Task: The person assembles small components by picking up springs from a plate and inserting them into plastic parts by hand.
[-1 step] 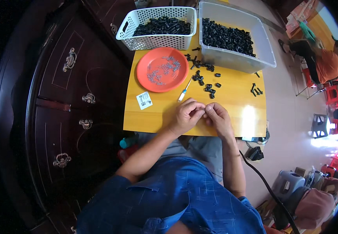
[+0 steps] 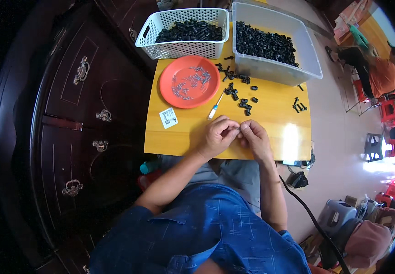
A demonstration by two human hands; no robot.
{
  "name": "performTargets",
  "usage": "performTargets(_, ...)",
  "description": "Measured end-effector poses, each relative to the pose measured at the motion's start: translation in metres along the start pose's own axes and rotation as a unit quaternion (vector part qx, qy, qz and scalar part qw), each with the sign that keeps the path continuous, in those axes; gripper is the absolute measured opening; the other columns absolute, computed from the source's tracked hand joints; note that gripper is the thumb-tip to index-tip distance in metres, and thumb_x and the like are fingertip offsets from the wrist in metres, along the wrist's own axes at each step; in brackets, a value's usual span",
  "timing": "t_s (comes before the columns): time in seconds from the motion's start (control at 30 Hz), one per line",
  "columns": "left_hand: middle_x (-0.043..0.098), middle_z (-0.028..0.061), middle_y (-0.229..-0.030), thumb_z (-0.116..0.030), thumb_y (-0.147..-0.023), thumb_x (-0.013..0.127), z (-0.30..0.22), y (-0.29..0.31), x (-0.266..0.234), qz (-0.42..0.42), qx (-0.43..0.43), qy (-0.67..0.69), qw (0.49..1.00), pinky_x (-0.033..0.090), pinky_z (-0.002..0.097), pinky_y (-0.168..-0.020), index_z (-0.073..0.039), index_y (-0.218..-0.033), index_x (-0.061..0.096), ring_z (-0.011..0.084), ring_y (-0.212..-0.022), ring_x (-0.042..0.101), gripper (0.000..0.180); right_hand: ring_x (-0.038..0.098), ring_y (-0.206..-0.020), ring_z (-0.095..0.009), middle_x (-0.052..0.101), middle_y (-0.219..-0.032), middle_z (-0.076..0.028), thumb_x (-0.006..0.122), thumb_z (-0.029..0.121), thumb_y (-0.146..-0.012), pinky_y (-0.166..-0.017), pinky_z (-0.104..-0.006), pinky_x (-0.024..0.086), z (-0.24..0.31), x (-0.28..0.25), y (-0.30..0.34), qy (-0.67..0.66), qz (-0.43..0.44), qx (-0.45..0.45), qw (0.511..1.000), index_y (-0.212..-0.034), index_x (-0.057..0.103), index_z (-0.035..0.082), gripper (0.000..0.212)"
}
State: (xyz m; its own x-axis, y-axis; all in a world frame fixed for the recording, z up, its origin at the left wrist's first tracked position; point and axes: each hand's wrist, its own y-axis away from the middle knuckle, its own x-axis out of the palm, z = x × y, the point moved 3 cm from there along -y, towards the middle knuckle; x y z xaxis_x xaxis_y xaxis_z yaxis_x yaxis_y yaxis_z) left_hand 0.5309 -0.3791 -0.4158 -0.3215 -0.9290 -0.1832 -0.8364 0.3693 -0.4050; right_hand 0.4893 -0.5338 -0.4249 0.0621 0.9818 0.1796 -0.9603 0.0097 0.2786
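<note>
- Both hands meet at the near edge of the yellow surface, the left hand and right hand curled in, fingertips pinched together on a small dark part that is mostly hidden between them.
- Neither hand is spread; the fingers close narrowly around the piece, though its exact shape cannot be told.
- Work appears well under way but far from finished: a white basket at the far left and a grey tub at the far right both hold heaps of black parts.
- Loose black pieces lie scattered mid-surface, apart from the hands.
- An orange plate of small screws sits far left, with a slim screwdriver lying unused just beside it.
</note>
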Motion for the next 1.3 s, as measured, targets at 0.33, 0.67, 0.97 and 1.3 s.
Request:
performTargets(0.33, 0.059, 0.0053, -0.077, -0.009, -0.090, 0.067, 0.003, 0.000, -0.005, 0.028, -0.049, -0.017, 0.998, 0.044, 0.0280, -0.062, -0.002, -0.087, 0.063, 0.0130, -0.068, 0.057, 0.010, 0.054, -0.065, -0.006, 0.060, -0.078, 0.002, 0.063, 0.011, -0.098, -0.060, -0.0208, 0.044, 0.003, -0.002, -0.004, 0.063, -0.107, -0.153, 0.980, -0.097, 0.063, 0.004, 0.007)
performTargets(0.67, 0.059, 0.0037, -0.073, -0.006, -0.087, 0.068, 0.004, 0.001, -0.003, 0.008, -0.053, -0.004, 0.999, 0.043, 0.0265, -0.055, -0.002, -0.084, 0.064, 0.0110, -0.059, 0.053, 0.007, 0.066, -0.070, -0.017, 0.069, -0.095, -0.011, 0.068, 0.000, -0.087, -0.063, -0.0291, 0.053, 0.048, -0.045, -0.042, 0.433, -0.236, -0.280, 0.824, -0.104, 0.066, 0.002, 0.017)
performTargets(0.97, 0.062, 0.0056, -0.076, -0.005, -0.089, 0.068, 0.009, 0.002, 0.000, 0.000, -0.067, 0.018, 0.998, 0.045, 0.0272, -0.057, -0.001, -0.088, 0.066, 0.0123, -0.062, 0.056, 0.005, 0.065, -0.071, -0.015, 0.068, -0.090, -0.007, 0.068, 0.003, -0.089, -0.065, -0.0277, 0.053, 0.023, -0.029, 0.005, 0.414, -0.220, -0.263, 0.843, -0.106, 0.066, 0.002, 0.016)
performTargets(1.3, 0.067, 0.0112, -0.085, -0.004, -0.091, 0.065, 0.004, -0.001, -0.005, 0.019, -0.043, 0.020, 0.999, 0.052, 0.0315, -0.069, 0.001, -0.096, 0.067, 0.0204, -0.078, 0.067, 0.008, 0.047, -0.062, -0.002, 0.059, -0.074, 0.005, 0.062, 0.020, -0.101, -0.055, -0.0197, 0.038, -0.009, 0.014, 0.013, 0.018, -0.065, -0.052, 0.996, -0.094, 0.065, 0.004, 0.018)
